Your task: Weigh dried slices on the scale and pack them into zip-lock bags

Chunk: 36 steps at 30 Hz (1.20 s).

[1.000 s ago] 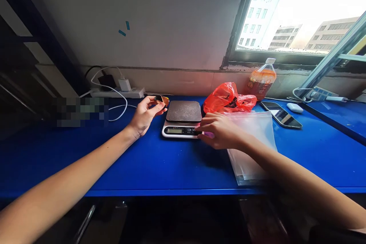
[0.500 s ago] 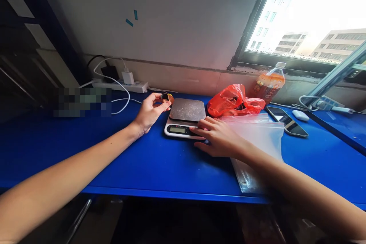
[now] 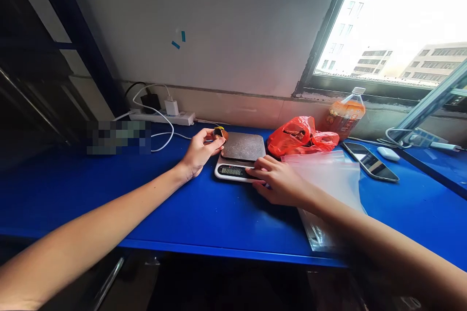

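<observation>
A small roundish brown thing with a yellow edge and a dark spot [image 3: 220, 132] is pinched between the thumb and fingers of my left hand [image 3: 200, 149]. Its kind I cannot make out. It is held beside the left edge of the metal plate on a white kitchen scale [image 3: 243, 147], whose plate carries nothing. Digit segments show on the scale's display [image 3: 231, 171]. My right hand [image 3: 279, 179] reaches over the scale's front right, an outstretched fingertip touching the control panel next to the display; it holds nothing.
Right of the scale lie a red plastic bag [image 3: 292, 143] with dark contents and clear zip bags [image 3: 328, 175], partly under my right forearm. Behind stands a drink bottle [image 3: 346, 114]. Further right are a phone [image 3: 370, 161] and a white case [image 3: 388, 154]. A power strip [image 3: 186, 117] lies along the wall.
The scale's display was blank and now shows digit segments. My view has shifted slightly; both hands keep much the same places at the scale.
</observation>
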{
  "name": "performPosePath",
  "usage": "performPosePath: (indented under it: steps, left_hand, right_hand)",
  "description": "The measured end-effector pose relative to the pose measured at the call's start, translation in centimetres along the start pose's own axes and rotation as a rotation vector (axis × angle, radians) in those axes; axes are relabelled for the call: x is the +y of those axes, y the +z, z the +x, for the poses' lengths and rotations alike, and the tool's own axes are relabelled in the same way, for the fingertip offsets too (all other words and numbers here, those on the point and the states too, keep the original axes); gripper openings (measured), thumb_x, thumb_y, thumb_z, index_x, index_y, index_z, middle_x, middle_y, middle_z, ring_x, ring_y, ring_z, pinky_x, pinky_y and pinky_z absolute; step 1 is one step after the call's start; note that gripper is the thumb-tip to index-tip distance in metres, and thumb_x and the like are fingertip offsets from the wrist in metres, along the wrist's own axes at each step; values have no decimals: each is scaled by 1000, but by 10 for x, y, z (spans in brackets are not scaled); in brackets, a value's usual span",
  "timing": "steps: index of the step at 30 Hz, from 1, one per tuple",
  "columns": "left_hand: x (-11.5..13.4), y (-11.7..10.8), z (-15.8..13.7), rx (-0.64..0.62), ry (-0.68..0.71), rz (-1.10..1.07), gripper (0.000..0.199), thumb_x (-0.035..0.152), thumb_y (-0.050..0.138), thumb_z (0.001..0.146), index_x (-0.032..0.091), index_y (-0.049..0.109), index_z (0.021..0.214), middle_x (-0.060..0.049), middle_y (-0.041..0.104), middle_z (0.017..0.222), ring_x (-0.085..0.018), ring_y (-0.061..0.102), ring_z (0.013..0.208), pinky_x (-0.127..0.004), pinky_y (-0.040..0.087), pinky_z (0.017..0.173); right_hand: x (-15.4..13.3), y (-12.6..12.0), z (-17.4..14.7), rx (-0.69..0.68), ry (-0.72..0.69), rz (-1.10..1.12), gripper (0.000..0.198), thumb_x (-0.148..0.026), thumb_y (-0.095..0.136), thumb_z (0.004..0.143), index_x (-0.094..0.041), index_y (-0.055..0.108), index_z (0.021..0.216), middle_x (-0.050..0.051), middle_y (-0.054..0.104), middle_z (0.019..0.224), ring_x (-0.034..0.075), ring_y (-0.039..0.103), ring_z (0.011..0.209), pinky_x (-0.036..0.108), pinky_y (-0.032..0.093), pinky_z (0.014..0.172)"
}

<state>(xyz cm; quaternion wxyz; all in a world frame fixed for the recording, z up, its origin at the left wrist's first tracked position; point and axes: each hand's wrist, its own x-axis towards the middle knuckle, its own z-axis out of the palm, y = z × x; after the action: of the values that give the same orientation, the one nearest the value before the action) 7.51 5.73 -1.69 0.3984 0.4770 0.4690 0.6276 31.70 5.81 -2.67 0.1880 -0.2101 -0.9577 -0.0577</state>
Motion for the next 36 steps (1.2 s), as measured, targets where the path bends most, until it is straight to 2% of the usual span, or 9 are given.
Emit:
performPosePath:
  steps: [4,10,15,18,21,23,27,30,36]
  left_hand:
    - [5,0,-2,-65,-24,6,45,39,85,57,16,62,87,-2,66,86,-14,62,70,-33,52,70]
    - [16,2,-8,-126,-58,17,46,39,87,55,15,63,85,-2,66,84,-12,62,67,-32,51,72]
    - [22,4,-14,-160,-80,48,47,42,87,56,15,62,86,-2,65,87,-13,63,67,-34,52,74]
    - [23,4,-14,-205,-53,144,45,42,84,59,15,64,89,-3,67,87,-15,63,70,-36,52,76]
    - [23,0,-9,-229,11,268,39,40,81,64,16,66,91,-5,69,90,-16,63,74,-35,51,76]
    - [24,-4,-4,-202,71,340,37,39,78,67,16,66,94,-7,71,93,-18,64,79,-35,51,77]
    - [30,-14,2,-121,176,507,35,40,72,73,18,64,99,-8,72,100,-21,65,84,-36,51,80]
    - [32,-18,3,-76,278,696,35,40,70,73,18,62,99,-7,72,95,-21,66,79,-35,52,75]
    - [21,-17,3,-66,578,879,31,36,67,75,18,59,98,-8,71,100,-16,65,67,-32,52,70]
  right_hand:
    - [0,6,-2,93,-30,-25,31,-26,49,93,-17,69,115,11,64,96,22,56,88,34,50,72]
    - [2,3,-2,78,-38,-11,29,-27,53,92,-22,69,115,9,66,95,20,58,86,30,47,64]
    - [2,-1,-3,54,-79,19,30,-25,53,90,-22,67,116,8,65,95,20,57,87,31,46,70]
    - [3,-3,-2,123,-65,42,24,-26,53,89,-19,68,106,8,65,89,19,56,82,30,44,68]
    - [8,-7,-1,271,89,47,15,-26,49,88,-18,62,87,7,63,81,18,54,75,30,41,66]
    - [13,-9,0,292,275,90,13,-28,50,86,-18,54,92,7,63,80,18,55,71,30,40,64]
    - [17,-11,0,59,542,264,39,-33,48,83,-15,37,117,3,62,75,18,55,62,29,38,59]
    - [13,-9,1,-42,560,249,46,-30,44,81,-15,33,123,5,63,77,21,58,66,29,38,61]
    - [10,-1,-1,-42,523,184,49,-28,41,79,-14,33,125,8,67,84,22,60,72,32,40,65]
